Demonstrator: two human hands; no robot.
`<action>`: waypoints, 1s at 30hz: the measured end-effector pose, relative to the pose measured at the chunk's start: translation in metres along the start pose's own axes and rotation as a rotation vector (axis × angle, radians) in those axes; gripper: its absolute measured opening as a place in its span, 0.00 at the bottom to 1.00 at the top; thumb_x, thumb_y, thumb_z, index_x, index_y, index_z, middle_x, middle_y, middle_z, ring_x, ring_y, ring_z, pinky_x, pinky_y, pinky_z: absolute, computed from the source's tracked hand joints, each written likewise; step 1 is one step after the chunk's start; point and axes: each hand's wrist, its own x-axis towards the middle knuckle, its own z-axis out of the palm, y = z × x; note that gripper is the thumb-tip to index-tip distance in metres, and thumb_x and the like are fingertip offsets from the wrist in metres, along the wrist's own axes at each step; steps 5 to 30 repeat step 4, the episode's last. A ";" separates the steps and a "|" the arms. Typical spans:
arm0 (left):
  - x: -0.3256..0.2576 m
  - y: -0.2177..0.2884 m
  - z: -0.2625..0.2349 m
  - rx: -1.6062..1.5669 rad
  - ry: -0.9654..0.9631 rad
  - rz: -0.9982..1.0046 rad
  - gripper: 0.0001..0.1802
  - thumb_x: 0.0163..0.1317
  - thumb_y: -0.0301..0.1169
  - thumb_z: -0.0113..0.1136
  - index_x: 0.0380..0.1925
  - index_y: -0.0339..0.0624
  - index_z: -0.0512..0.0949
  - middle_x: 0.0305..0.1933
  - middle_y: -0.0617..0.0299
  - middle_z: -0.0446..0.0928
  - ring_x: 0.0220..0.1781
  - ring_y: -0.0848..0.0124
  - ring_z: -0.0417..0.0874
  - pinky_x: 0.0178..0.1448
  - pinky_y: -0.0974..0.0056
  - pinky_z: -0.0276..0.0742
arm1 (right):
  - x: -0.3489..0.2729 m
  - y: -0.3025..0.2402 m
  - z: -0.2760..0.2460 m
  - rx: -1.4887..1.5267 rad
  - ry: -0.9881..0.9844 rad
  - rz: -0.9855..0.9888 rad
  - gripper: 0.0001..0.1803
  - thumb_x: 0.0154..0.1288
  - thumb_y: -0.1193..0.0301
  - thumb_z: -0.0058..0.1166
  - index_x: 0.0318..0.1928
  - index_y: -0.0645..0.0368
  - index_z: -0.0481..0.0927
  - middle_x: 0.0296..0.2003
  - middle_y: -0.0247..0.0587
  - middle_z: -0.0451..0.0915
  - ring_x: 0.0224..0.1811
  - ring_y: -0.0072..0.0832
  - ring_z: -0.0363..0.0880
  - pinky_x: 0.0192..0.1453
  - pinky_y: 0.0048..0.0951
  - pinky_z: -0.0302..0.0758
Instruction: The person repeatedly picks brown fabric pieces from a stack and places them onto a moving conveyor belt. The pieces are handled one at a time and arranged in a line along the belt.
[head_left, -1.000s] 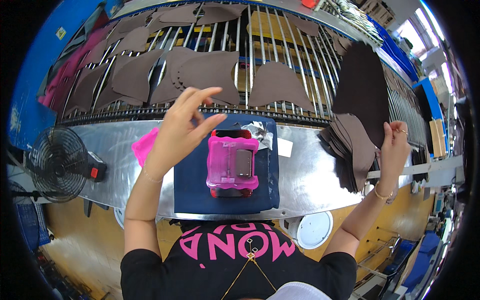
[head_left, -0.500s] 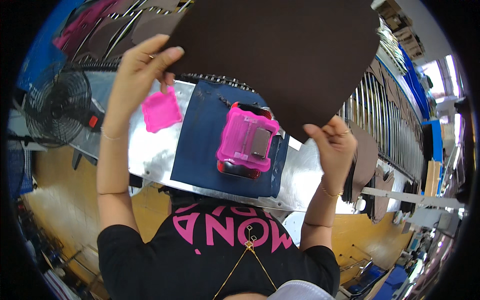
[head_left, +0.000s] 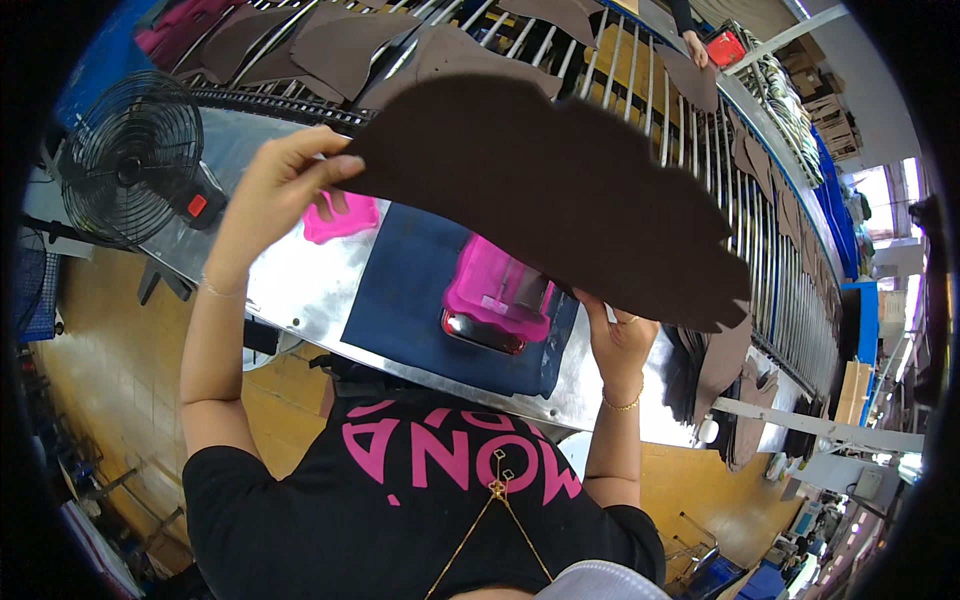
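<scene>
A large dark brown sheet piece [head_left: 550,190] with one scalloped edge is held up in front of me between both hands. My left hand [head_left: 300,185] pinches its left end between thumb and fingers. Lower down, my right hand [head_left: 620,345] grips the near edge, its fingertips partly hidden by the sheet. Below it, a pink plastic tray [head_left: 498,290] rests on a dark blue mat [head_left: 395,290], partly covered from view. A red and black object [head_left: 485,333] shows from under the tray. Beside the mat, near my left fingers, lies a smaller pink wavy-edged piece [head_left: 340,220].
A black fan [head_left: 130,170] stands at the left end of the metal table [head_left: 285,280]. Beyond runs a roller rack [head_left: 635,75] carrying brown cut pieces [head_left: 340,45]. More brown pieces [head_left: 725,365] hang at the right. Another person's hand [head_left: 695,48] touches a piece at the far right.
The brown sheet has come down and tilted, so its scalloped far edge and the rack behind now show. My right hand has moved left and nearer; my left hand has stayed almost in place.
</scene>
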 end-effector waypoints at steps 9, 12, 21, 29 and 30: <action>0.006 0.005 0.039 0.063 -0.254 -0.046 0.03 0.63 0.23 0.57 0.33 0.33 0.75 0.26 0.64 0.72 0.27 0.79 0.78 0.30 0.74 0.74 | -0.034 0.015 -0.012 0.075 0.011 0.198 0.10 0.50 0.81 0.66 0.36 0.58 0.86 0.34 0.38 0.85 0.36 0.30 0.84 0.45 0.26 0.76; 0.006 0.005 0.039 0.063 -0.254 -0.046 0.03 0.63 0.23 0.57 0.33 0.33 0.75 0.26 0.64 0.72 0.27 0.79 0.78 0.30 0.74 0.74 | -0.034 0.015 -0.012 0.075 0.011 0.198 0.10 0.50 0.81 0.66 0.36 0.58 0.86 0.34 0.38 0.85 0.36 0.30 0.84 0.45 0.26 0.76; 0.006 0.005 0.039 0.063 -0.254 -0.046 0.03 0.63 0.23 0.57 0.33 0.33 0.75 0.26 0.64 0.72 0.27 0.79 0.78 0.30 0.74 0.74 | -0.034 0.015 -0.012 0.075 0.011 0.198 0.10 0.50 0.81 0.66 0.36 0.58 0.86 0.34 0.38 0.85 0.36 0.30 0.84 0.45 0.26 0.76; 0.006 0.005 0.039 0.063 -0.254 -0.046 0.03 0.63 0.23 0.57 0.33 0.33 0.75 0.26 0.64 0.72 0.27 0.79 0.78 0.30 0.74 0.74 | -0.034 0.015 -0.012 0.075 0.011 0.198 0.10 0.50 0.81 0.66 0.36 0.58 0.86 0.34 0.38 0.85 0.36 0.30 0.84 0.45 0.26 0.76; 0.006 0.005 0.039 0.063 -0.254 -0.046 0.03 0.63 0.23 0.57 0.33 0.33 0.75 0.26 0.64 0.72 0.27 0.79 0.78 0.30 0.74 0.74 | -0.034 0.015 -0.012 0.075 0.011 0.198 0.10 0.50 0.81 0.66 0.36 0.58 0.86 0.34 0.38 0.85 0.36 0.30 0.84 0.45 0.26 0.76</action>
